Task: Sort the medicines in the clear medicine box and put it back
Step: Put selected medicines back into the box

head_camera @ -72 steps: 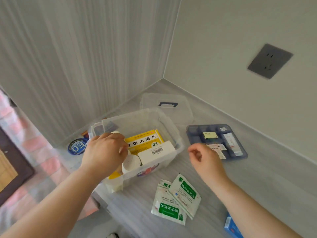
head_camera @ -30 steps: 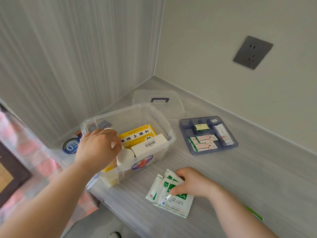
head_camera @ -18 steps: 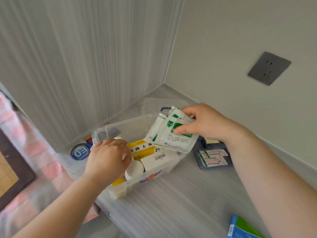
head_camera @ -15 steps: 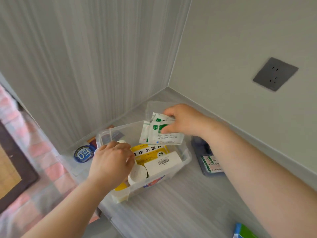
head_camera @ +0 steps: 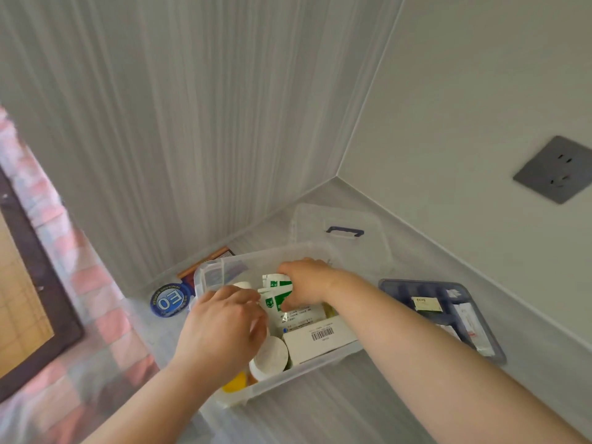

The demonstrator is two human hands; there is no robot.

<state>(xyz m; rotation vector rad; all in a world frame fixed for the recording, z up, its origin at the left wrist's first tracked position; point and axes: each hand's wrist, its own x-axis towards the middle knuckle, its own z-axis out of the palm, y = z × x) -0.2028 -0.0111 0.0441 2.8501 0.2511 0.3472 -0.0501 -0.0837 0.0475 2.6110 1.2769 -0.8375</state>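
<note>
The clear medicine box [head_camera: 209, 274] stands on the grey counter near the corner. My right hand [head_camera: 306, 282] is inside it, shut on several green-and-white sachets [head_camera: 278, 296] that lie over the yellow carton. My left hand [head_camera: 221, 328] reaches into the box's left part, fingers curled over white bottles; whether it grips one is hidden. A white-capped bottle [head_camera: 272, 354] and a white carton with a barcode [head_camera: 320, 339] sit at the box's front. A yellow item [head_camera: 235, 384] shows at the front left corner.
The clear lid with a blue handle [head_camera: 344, 232] lies behind the box. A blue divided tray [head_camera: 400, 286] with small packets sits to the right. A round blue sticker [head_camera: 168, 299] lies left of the box. A grey socket [head_camera: 555, 169] is on the right wall.
My right hand picked the sachets up from the counter, carried them over the box and lowered them into it. My left hand stayed in the box's left part.
</note>
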